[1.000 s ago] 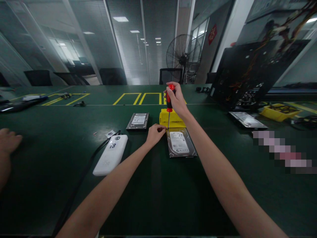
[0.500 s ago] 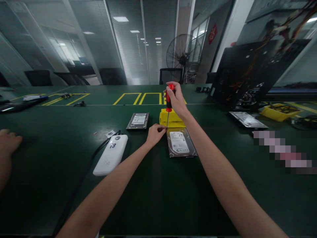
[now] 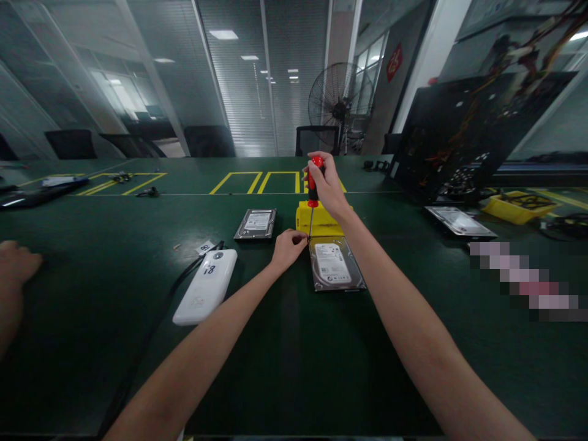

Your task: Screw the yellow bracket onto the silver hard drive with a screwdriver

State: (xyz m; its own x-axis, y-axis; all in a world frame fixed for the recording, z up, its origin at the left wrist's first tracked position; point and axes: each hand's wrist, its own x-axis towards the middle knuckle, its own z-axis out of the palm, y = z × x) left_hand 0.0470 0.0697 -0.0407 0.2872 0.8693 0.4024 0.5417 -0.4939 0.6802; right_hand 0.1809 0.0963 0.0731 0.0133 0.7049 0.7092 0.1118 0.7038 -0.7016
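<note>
My right hand [image 3: 327, 184] is wrapped round the red and black handle of a screwdriver [image 3: 313, 195], held upright. Its metal shaft points down to the upper left corner of a hard drive [image 3: 339, 275], which lies label up on the table. At that same corner, beside the shaft's tip, my left hand [image 3: 288, 245] has thumb and finger pinched together; what they hold, if anything, is too small to make out. Right behind the drive stands a yellow box [image 3: 303, 219], partly hidden by my right wrist. A second hard drive [image 3: 256, 224] rests to the left.
On the green table [image 3: 275, 367] lies a white power bank [image 3: 207, 288] with a black cable. Another person's hand [image 3: 18, 262] is at the left edge. To the right are a third drive [image 3: 459, 222], a yellow tray [image 3: 509, 209] and a black computer case [image 3: 473, 135].
</note>
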